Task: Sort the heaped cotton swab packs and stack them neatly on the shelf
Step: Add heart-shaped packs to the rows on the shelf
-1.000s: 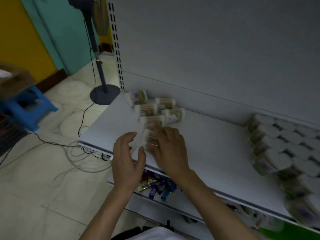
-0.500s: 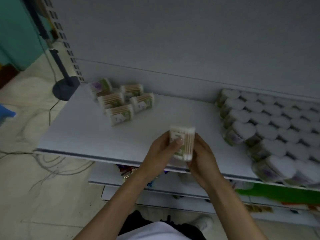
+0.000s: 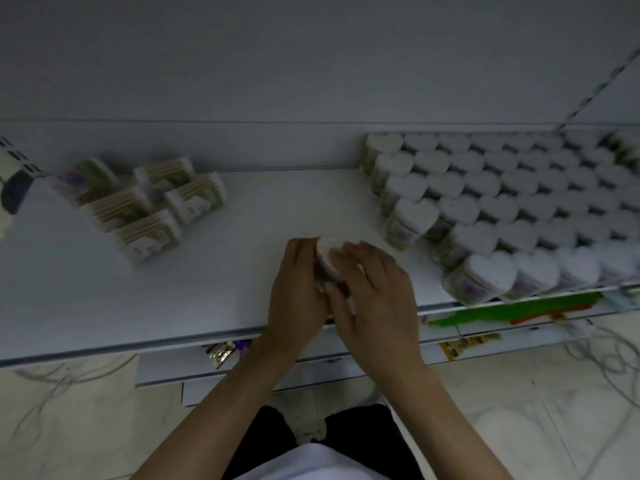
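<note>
1. Head view: smooth white shelf (image 3: 242,271); pale tiled floor (image 3: 69,427) below.
2. Near centre, left hand (image 3: 298,289) and right hand (image 3: 377,292) curled round one swab pack (image 3: 327,251), just above the shelf.
3. Far left, boxy packs (image 3: 149,209); right, heart-lidded tubs (image 3: 502,209) in rows.

a shop: white display shelf (image 3: 242,209) with rows of heart-lidded swab packs (image 3: 512,202)

The left hand (image 3: 298,289) and right hand (image 3: 379,289) grip a swab pack (image 3: 326,249) over the shelf (image 3: 207,289).
</note>
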Tool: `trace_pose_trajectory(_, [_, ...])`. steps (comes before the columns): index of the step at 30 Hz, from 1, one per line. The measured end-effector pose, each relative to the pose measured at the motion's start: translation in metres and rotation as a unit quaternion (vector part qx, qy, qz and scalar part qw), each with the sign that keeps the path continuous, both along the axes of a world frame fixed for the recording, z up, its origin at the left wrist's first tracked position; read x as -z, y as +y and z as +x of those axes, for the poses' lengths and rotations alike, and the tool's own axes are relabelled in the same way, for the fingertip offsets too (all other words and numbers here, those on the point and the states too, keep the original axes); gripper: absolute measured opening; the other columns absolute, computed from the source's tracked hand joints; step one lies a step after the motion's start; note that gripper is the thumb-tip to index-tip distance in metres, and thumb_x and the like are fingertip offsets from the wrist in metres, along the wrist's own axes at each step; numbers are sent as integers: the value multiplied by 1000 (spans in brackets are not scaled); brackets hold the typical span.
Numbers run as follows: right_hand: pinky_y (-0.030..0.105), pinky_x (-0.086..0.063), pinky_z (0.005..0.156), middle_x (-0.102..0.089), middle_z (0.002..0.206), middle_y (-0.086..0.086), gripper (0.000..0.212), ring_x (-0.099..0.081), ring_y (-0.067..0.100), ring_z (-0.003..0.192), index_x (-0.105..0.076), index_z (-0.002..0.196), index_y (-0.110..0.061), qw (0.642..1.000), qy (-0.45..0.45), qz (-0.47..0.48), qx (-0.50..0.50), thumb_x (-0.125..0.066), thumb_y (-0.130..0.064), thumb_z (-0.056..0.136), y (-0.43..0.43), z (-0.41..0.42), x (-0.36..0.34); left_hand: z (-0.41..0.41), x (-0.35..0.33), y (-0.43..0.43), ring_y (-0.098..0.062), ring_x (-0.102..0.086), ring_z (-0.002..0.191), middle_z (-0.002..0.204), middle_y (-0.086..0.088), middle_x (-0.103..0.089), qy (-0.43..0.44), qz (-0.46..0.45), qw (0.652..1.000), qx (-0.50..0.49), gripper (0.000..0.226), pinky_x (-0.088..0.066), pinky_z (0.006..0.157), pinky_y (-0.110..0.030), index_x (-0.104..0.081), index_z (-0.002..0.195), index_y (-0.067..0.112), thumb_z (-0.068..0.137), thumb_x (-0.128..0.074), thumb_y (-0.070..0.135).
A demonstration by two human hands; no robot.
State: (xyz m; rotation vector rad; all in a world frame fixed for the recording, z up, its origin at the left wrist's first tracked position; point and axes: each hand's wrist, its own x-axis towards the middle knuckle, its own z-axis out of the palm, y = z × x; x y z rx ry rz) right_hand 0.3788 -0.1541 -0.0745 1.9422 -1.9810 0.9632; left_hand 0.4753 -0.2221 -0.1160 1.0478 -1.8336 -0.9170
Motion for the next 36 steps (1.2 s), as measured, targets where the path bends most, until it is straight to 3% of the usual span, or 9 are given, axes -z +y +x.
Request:
trace_pose_trajectory(3, [35,-39,93,-67,115,8,25,-52,23,114,-70,108,-9,998,1,-10,54,-61,-17,86,12,-10,2,-7,2,11,-3,-49,104,115,3,-49,-28,-13,997,69,62,-33,90,-1,-53,127,4,80,-58,45])
trace_pose_trajectory(7, [33,-36,81,-68,113,5,23,-52,23,106,-71,105,-11,992,36,3,121,-59,-14,85,29,-36,-5,-35,1,26,-4,-50,107,119,6,-51,-42,0,993,110,72,-37,89,-4,-45,139,11,81,-56,51])
trace_pose_trajectory(10, [35,-40,85,-66,115,10,29,-51,23,105,-67,112,-7,993,45,23,109,-61,-10,84,38,-58,-14,-64,-6,32,-2,-50,105,118,9,-48,-27,1,992,122,64,-37,87,-2,-40,137,24,81,-56,51])
trace_pose_trajectory(13, [30,-38,86,-67,110,12,30,-54,23,101,-67,112,-4,997,33,24,70,-65,-14,84,39,-75,-31,-83,-8,33,4,-41,112,128,5,-42,-16,4,996,89,63,-28,91,5,-29,137,26,83,-48,51])
trace_pose_trajectory(16, [28,-37,80,-68,101,9,20,-62,26,91,-70,102,-8,997,42,58,30,-63,-17,85,39,-83,-31,-83,-2,32,-7,-37,128,144,6,-25,-53,-6,996,66,81,-30,102,-8,-14,147,18,81,-41,57])
trace_pose_trajectory(19, [28,-37,84,-69,104,9,19,-63,27,96,-71,100,-10,997,43,67,22,-62,-18,85,39,-91,-25,-80,3,33,-10,-30,135,152,4,-13,-95,-18,994,53,86,-32,103,-20,-1,148,16,82,-38,56])
trace_pose_trajectory(23, [28,-37,87,-69,105,8,25,-64,25,96,-71,100,-11,998,42,50,14,-54,-23,87,42,-96,-25,-86,7,41,-19,-40,131,149,-3,-26,-133,-72,988,13,71,-37,102,-35,-21,148,5,94,-31,50])
trace_pose_trajectory(28, [31,-37,89,-68,106,9,26,-63,25,97,-72,98,-10,997,53,47,2,-56,-26,86,41,-104,-24,-91,4,40,-20,-42,120,142,-11,-35,-177,-123,976,5,64,-39,98,-25,-35,140,-8,97,-31,39])
trace_pose_trajectory(36, [33,-35,92,-65,114,11,26,-55,25,107,-70,100,-12,996,53,72,-2,-59,-30,85,43,-109,-22,-95,8,38,-23,-45,113,134,-24,-52,-231,-127,965,-3,63,-46,92,-34,-41,139,-7,96,-35,38])
